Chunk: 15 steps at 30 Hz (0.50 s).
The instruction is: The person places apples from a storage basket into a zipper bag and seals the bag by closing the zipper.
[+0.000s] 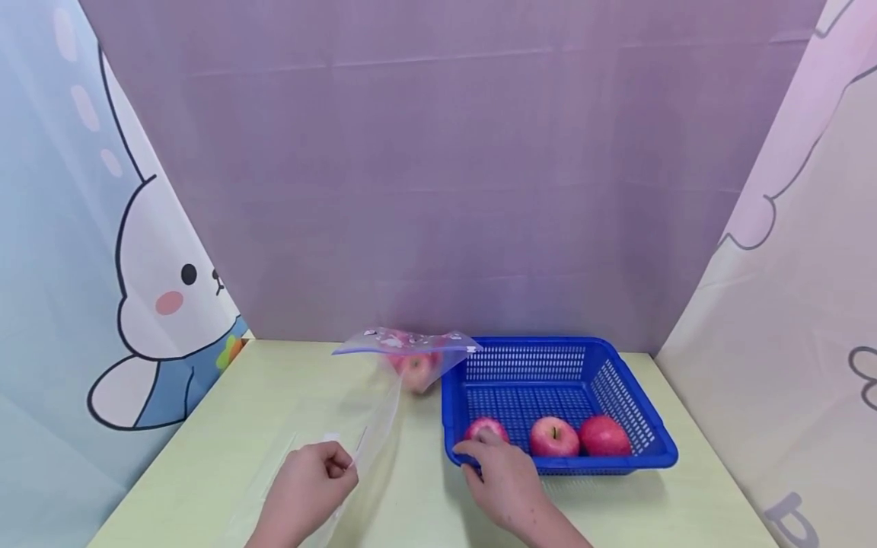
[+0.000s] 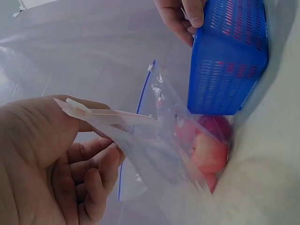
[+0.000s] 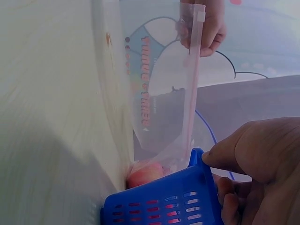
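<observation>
My left hand (image 1: 308, 483) pinches the edge of a clear plastic bag (image 1: 375, 434). In the right wrist view, this bag (image 3: 161, 89) shows a pale pink zip strip and red lettering. Behind it stands another clear bag (image 1: 445, 365) with a blue zip strip and several apples (image 2: 211, 152) inside. My right hand (image 1: 507, 476) grips the near left corner of a blue plastic basket (image 1: 640, 403), thumb and curled fingers at its rim. Within the basket, one apple (image 1: 485, 428) lies partly hidden by that hand, with two red apples (image 1: 555, 438) to its right.
The pale yellow table (image 1: 418, 495) meets a purple cloth backdrop (image 1: 438, 190). A side panel with a cartoon rabbit (image 1: 161, 281) rises on the left, and a pale printed panel (image 1: 802, 320) on the right.
</observation>
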Each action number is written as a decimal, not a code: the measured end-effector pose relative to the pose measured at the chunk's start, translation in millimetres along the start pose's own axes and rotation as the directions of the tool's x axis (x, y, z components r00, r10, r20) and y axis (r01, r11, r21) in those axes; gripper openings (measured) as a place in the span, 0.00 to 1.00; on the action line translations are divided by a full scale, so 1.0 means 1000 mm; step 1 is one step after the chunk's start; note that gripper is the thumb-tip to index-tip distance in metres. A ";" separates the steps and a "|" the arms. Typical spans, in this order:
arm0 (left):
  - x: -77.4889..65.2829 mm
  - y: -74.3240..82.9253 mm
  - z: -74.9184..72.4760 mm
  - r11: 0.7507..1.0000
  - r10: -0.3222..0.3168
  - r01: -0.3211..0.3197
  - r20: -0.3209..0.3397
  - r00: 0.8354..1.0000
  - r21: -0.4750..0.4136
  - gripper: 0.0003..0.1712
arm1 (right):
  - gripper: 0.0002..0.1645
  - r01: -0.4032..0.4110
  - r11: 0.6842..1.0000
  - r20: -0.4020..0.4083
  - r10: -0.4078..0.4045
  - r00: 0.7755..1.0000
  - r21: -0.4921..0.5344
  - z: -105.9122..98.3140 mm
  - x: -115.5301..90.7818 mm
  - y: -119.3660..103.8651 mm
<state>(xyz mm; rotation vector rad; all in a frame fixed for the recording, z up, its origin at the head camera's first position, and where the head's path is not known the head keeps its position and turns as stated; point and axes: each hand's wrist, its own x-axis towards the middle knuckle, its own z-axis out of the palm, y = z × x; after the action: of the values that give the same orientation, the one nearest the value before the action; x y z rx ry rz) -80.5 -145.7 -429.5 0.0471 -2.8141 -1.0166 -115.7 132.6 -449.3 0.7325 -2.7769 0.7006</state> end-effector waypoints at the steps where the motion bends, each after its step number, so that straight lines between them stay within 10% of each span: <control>1: 0.001 0.002 0.000 1.000 0.010 -0.010 -0.007 1.000 -0.004 0.09 | 0.13 0.002 1.000 -0.001 -0.002 1.000 0.002 0.000 0.000 0.000; 15: 0.005 0.022 0.014 0.991 0.128 -0.129 -0.031 0.991 -0.046 0.12 | 0.13 0.062 0.997 -0.089 -0.065 0.994 -0.037 0.003 -0.002 0.002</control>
<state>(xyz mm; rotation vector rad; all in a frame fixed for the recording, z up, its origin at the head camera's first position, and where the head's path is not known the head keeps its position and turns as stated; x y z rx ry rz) -87.2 -120.5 -425.0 -0.1224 -2.7259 -1.0451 -114.7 133.4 -453.2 0.7594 -2.6652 0.6556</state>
